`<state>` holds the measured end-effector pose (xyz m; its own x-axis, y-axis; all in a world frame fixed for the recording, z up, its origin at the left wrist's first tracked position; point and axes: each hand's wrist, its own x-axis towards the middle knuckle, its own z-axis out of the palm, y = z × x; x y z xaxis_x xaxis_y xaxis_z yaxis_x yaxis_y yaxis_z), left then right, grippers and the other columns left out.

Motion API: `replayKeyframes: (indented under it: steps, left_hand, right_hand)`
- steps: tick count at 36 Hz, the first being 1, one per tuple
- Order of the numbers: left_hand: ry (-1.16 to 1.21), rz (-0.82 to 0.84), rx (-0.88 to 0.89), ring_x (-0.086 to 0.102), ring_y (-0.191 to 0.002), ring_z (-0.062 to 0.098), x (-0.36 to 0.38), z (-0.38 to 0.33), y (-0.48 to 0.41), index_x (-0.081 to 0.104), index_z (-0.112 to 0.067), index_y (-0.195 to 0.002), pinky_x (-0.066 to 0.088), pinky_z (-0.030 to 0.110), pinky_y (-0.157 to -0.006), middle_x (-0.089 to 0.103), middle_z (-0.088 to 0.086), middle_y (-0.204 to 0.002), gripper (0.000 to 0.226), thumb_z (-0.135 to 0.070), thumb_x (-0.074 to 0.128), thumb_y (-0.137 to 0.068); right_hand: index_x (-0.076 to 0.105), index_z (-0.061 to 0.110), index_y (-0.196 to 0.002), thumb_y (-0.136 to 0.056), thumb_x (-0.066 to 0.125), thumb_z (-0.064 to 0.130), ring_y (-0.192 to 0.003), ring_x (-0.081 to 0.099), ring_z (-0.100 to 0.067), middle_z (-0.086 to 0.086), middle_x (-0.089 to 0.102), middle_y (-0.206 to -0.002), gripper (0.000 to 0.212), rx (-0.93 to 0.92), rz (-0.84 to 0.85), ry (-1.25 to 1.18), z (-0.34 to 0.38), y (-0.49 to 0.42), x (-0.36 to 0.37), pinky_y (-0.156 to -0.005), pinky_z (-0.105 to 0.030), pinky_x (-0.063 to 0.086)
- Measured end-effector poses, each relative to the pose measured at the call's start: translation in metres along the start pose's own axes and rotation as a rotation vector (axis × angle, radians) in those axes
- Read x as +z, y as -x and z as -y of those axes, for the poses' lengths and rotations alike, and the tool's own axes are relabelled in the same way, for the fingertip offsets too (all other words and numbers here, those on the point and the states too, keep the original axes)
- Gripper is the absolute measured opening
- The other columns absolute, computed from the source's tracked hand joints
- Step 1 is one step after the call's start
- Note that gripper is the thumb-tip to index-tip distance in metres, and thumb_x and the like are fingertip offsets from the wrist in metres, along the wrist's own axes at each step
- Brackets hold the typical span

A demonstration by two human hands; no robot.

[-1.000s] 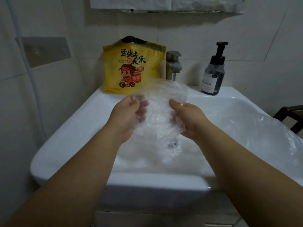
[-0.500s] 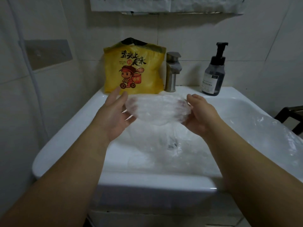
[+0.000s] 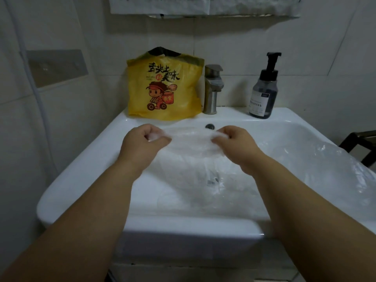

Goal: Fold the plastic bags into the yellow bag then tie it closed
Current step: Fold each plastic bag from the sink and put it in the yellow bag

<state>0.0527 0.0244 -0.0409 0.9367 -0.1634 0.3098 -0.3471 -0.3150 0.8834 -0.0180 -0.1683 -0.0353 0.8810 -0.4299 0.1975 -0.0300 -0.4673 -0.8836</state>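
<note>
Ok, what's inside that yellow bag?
Only a black bit pokes out of the top of the yellow bag. Everything else inside is hidden by the yellow plastic, so I cannot tell what fills it.

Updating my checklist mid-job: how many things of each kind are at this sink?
Yellow bag: 1
Clear bags I can tell apart: 2 (held clear bag, pinched by left hand and right hand; draped clear bag on the right of the sink)
Faucet: 1
Pump bottle: 1
Total: 5
</note>
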Motion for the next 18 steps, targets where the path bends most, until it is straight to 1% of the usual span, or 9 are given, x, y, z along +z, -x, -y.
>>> replayKeyframes:
  steps: [3,5,7,8,10,12,15,17,18]
  left_hand:
    - [0.463,0.136,-0.168,0.061,-0.081,0.011,-0.002,-0.007,-0.003,0.059,-0.014,-0.078,0.050,0.023,-0.083,0.064,-0.003,-0.076,0.014,-0.007,0.068,-0.086]
    - [0.673,0.204,-0.229,0.066,-0.071,0.010,-0.003,-0.011,-0.003,0.060,-0.010,-0.083,0.056,0.022,-0.074,0.068,0.001,-0.072,0.011,-0.001,0.060,-0.090]
    - [0.722,0.231,-0.249,0.066,-0.063,0.008,-0.001,-0.013,-0.002,0.060,-0.009,-0.085,0.055,0.019,-0.061,0.067,0.003,-0.072,0.010,-0.002,0.057,-0.092]
    - [0.701,0.224,-0.257,0.063,-0.061,0.007,-0.001,-0.013,-0.001,0.059,-0.009,-0.085,0.054,0.017,-0.056,0.065,0.003,-0.071,0.009,-0.003,0.058,-0.092]
    - [0.582,0.190,-0.273,0.059,-0.062,0.008,0.000,-0.010,-0.002,0.059,-0.008,-0.091,0.053,0.016,-0.055,0.062,0.003,-0.073,0.004,-0.006,0.063,-0.091]
    - [0.415,0.151,-0.266,0.062,-0.076,0.011,-0.001,-0.004,-0.004,0.059,-0.009,-0.105,0.056,0.020,-0.067,0.064,0.005,-0.090,0.019,-0.009,0.068,-0.088]
    - [0.208,0.101,-0.203,0.057,-0.110,0.014,-0.003,0.001,-0.006,0.053,-0.023,-0.126,0.049,0.035,-0.096,0.057,-0.002,-0.123,0.050,-0.029,0.075,-0.081]
    - [0.168,0.120,-0.166,0.052,-0.117,0.012,-0.003,0.000,-0.004,0.050,-0.028,-0.132,0.044,0.036,-0.100,0.053,-0.008,-0.127,0.060,-0.039,0.075,-0.079]
    - [0.153,0.142,-0.151,0.053,-0.117,0.011,-0.003,-0.001,-0.003,0.050,-0.029,-0.133,0.046,0.034,-0.096,0.054,-0.009,-0.126,0.061,-0.040,0.075,-0.078]
  right_hand:
    - [0.061,0.010,-0.088,-0.093,0.055,0.013,-0.089,0.059,-0.022,-0.007,0.062,-0.091,0.008,0.158,0.021,-0.453,0.011,0.000,-0.003,-0.091,-0.040,0.048]
    - [0.060,0.006,-0.097,-0.093,0.052,0.008,-0.096,0.061,-0.027,-0.011,0.063,-0.101,0.009,0.276,0.026,-0.766,0.016,0.000,-0.004,-0.097,-0.043,0.048]
    - [0.055,0.000,-0.117,-0.096,0.049,0.009,-0.093,0.063,-0.030,-0.019,0.062,-0.112,0.024,0.287,0.067,-0.887,0.017,0.000,-0.004,-0.088,-0.042,0.052]
    - [0.052,0.000,-0.121,-0.099,0.047,0.011,-0.085,0.063,-0.028,-0.021,0.061,-0.111,0.026,0.259,0.066,-0.838,0.017,0.001,-0.003,-0.081,-0.041,0.055]
    - [0.049,0.000,-0.127,-0.100,0.047,0.019,-0.068,0.060,-0.021,-0.015,0.059,-0.102,0.033,0.191,-0.003,-0.523,0.017,0.004,-0.001,-0.069,-0.035,0.059]
    - [0.053,0.003,-0.124,-0.099,0.051,0.025,-0.060,0.061,-0.018,-0.018,0.058,-0.106,0.034,0.119,-0.076,-0.282,0.013,0.002,0.000,-0.069,-0.038,0.060]
    - [0.060,-0.003,-0.106,-0.095,0.058,0.020,-0.076,0.066,-0.029,-0.028,0.058,-0.113,0.026,0.085,-0.089,-0.325,0.012,0.003,-0.005,-0.070,-0.039,0.060]
    - [0.063,0.009,-0.099,-0.092,0.061,0.017,-0.092,0.066,-0.031,-0.020,0.064,-0.109,0.010,0.070,-0.005,-0.389,0.013,0.006,-0.007,-0.068,-0.032,0.060]
    - [0.063,0.013,-0.101,-0.090,0.063,0.016,-0.094,0.066,-0.028,-0.015,0.065,-0.109,0.011,0.073,0.036,-0.404,0.013,0.007,-0.009,-0.067,-0.030,0.060]
